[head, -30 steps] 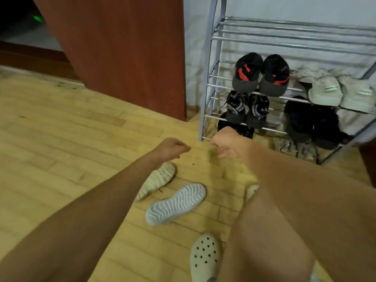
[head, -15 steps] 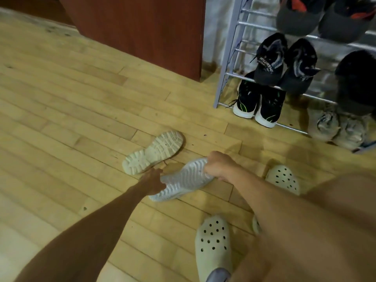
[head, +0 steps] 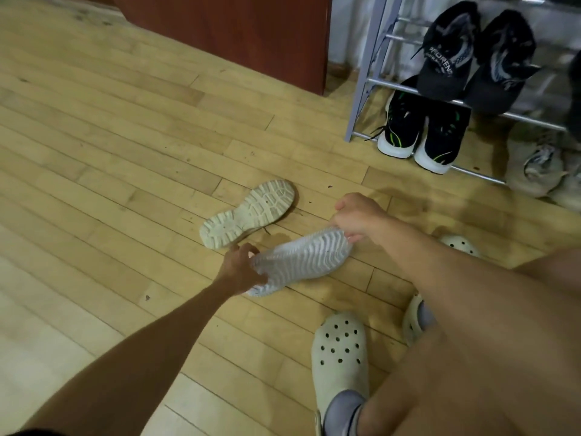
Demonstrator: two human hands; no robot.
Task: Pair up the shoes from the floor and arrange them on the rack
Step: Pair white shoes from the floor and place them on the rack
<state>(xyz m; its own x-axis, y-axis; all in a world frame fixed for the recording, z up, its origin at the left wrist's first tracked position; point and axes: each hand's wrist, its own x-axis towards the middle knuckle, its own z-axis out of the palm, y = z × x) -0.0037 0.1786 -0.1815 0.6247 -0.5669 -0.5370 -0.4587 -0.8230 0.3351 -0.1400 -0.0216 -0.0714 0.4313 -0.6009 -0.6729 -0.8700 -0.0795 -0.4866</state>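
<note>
A pale grey shoe (head: 301,262) lies sole-up on the wooden floor, its ribbed sole showing. My left hand (head: 240,272) grips its near end and my right hand (head: 355,217) grips its far end. Just beyond it a beige shoe (head: 248,214) with a chunky tread also lies sole-up, untouched. The grey metal rack (head: 366,80) stands at the upper right with a black-and-green pair (head: 421,133) on its bottom rail and a dark pair (head: 471,55) above.
My feet wear cream clogs (head: 341,357) at the lower right, and another clog (head: 460,245) shows behind my right arm. A beige sneaker (head: 544,168) sits at the rack's right end. A red-brown door (head: 251,33) stands left of the rack.
The view tipped down toward the floor. Both hands came down from in front of the rack and took hold of the pale grey shoe, one at each end.
</note>
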